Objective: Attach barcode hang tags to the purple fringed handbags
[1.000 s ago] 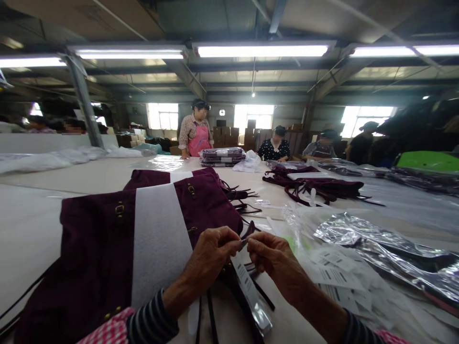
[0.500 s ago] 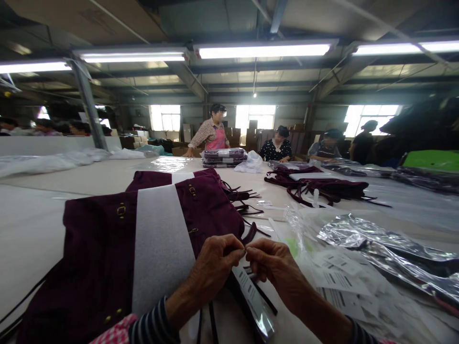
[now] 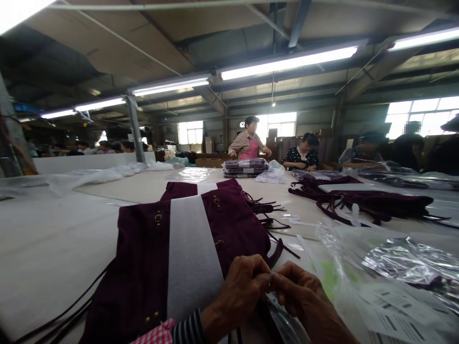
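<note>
Fingers (image 3: 263,278) of both hands pinch closed, whatever they hold hidden, the left hand (image 3: 244,286) nearer the burgundy suede handbag (image 3: 233,229) lying just ahead and left of them on the tabletop (image 3: 64,239).

Bare hands (image 3: 244,286), dark striped sleeve (image 3: 189,328), pink checked cloth (image 3: 155,333) beside it

Between left hand (image 3: 245,286) and right hand (image 3: 297,289): pinched item, if any, hidden by fingers. Below right hand: glossy plastic sleeve (image 3: 283,325) cut off by bottom edge. Right of right hand: printed tags (image 3: 398,310), text too small to read.
</note>
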Action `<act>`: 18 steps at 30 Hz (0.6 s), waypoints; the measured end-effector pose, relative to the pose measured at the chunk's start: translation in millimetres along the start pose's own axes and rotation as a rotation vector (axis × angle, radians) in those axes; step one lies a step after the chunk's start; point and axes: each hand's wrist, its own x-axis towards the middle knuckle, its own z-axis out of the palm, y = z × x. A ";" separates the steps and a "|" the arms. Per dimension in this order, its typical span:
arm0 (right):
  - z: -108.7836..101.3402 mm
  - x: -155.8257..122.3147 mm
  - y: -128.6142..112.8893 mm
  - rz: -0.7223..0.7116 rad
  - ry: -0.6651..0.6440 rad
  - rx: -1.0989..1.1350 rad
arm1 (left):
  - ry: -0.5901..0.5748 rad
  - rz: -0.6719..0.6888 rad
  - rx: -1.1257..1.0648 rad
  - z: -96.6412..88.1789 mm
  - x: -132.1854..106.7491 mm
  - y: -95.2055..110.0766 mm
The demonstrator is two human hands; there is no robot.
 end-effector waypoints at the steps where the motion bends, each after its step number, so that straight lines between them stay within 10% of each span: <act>1: 0.0 1.3 2.9 0.007 0.002 0.017 | 0.009 -0.005 -0.013 0.7 -0.2 -1.1; 13: 0.3 -2.8 -11.9 0.025 -0.066 0.030 | 0.036 0.021 0.016 6.5 1.3 -2.5; 18: -12.7 -11.1 -29.1 0.016 0.066 -0.062 | 0.184 0.128 0.281 -40.1 -33.6 25.6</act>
